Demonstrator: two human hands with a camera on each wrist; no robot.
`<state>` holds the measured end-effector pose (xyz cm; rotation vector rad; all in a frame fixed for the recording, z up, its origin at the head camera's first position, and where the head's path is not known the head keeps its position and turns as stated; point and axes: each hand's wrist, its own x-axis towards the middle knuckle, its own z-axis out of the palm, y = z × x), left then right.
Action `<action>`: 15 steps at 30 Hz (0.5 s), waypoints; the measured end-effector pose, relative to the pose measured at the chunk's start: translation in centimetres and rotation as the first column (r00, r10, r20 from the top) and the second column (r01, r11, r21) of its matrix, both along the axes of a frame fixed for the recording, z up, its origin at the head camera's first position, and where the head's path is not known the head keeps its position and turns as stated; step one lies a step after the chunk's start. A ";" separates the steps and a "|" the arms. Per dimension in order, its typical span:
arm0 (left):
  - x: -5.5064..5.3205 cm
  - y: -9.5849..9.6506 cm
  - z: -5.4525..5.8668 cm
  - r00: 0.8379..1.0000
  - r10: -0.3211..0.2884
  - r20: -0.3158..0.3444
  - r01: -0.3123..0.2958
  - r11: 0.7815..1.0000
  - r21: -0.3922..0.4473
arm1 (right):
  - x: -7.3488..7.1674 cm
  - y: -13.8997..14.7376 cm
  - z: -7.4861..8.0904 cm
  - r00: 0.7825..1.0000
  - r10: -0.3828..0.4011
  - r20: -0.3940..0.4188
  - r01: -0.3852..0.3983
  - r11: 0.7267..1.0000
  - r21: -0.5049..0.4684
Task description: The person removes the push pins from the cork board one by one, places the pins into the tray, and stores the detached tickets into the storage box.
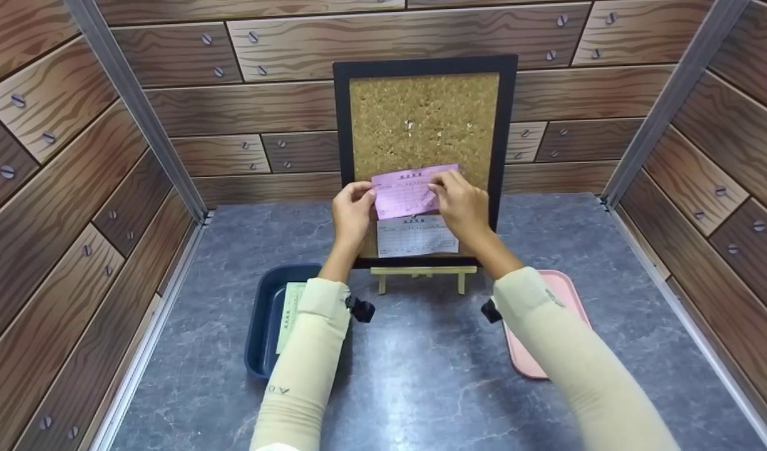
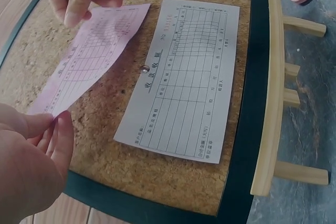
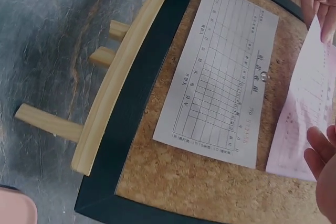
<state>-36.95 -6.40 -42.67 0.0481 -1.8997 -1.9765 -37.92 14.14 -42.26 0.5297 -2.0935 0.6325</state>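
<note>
plank-print walls (image 1: 295, 103), grey marbled tabletop (image 1: 414, 376). pink slip (image 1: 399, 195) in front of corkboard (image 1: 383, 125), above white slip (image 1: 414, 239). left hand (image 1: 350, 213) pinches its left edge; right hand (image 1: 463, 203), fingers bent over right side, can't tell if gripping. probably light, limp, easily creased; best held by edges.

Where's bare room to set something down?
Tabletop: between the blue tray and pink tray, before the easel; also right of the pink tray. Crowded: the lower cork board, with white slip, lilac slip, left hand and right hand.
</note>
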 end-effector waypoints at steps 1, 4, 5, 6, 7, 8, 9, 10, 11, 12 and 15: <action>0.2 -0.2 -0.1 1.000 -0.001 -0.007 0.001 1.000 0.005 | 0.3 0.2 0.0 1.000 0.009 -0.005 -0.009 1.000 -0.004; 0.9 -0.7 -0.2 1.000 -0.008 -0.016 0.008 0.999 0.039 | 1.1 0.7 0.1 1.000 0.027 -0.014 -0.027 0.999 -0.022; 1.2 -0.9 -0.3 1.000 -0.015 -0.017 0.016 0.998 0.061 | 1.4 0.9 0.0 0.999 0.031 -0.013 -0.032 0.999 -0.029; 1.4 -1.0 -0.3 1.000 -0.019 -0.017 0.021 0.997 0.079 | 1.7 1.2 0.0 0.999 0.034 -0.012 -0.035 0.999 -0.035; 1.7 -1.2 -0.4 1.000 -0.023 -0.015 0.025 0.995 0.094 | 1.9 1.4 0.0 0.999 0.038 -0.010 -0.039 0.998 -0.043; 2.0 -1.4 -0.4 1.000 -0.026 -0.013 0.027 0.994 0.107 | 2.2 1.7 -0.1 0.999 0.043 -0.006 -0.043 0.998 -0.051; 2.3 -1.6 -0.5 1.000 -0.028 -0.009 0.029 0.992 0.120 | 2.5 2.0 -0.2 0.999 0.047 -0.002 -0.047 0.997 -0.061; 2.6 -1.8 -0.5 0.999 -0.031 -0.008 0.032 0.991 0.133 | 2.7 2.4 -0.3 0.999 0.050 0.004 -0.050 0.996 -0.073; 2.9 -2.1 -0.6 0.999 -0.033 -0.005 0.033 0.989 0.143 | 3.0 2.7 -0.3 0.999 0.052 0.012 -0.051 0.995 -0.084; 3.2 -2.3 -0.6 0.999 -0.033 -0.003 0.033 0.988 0.151 | 3.3 3.0 -0.5 0.998 0.053 0.019 -0.051 0.994 -0.095; 4.1 -3.0 -0.9 0.999 -0.036 -0.007 0.036 0.982 0.186 | 4.1 4.1 -0.7 0.998 0.053 0.039 -0.048 0.991 -0.129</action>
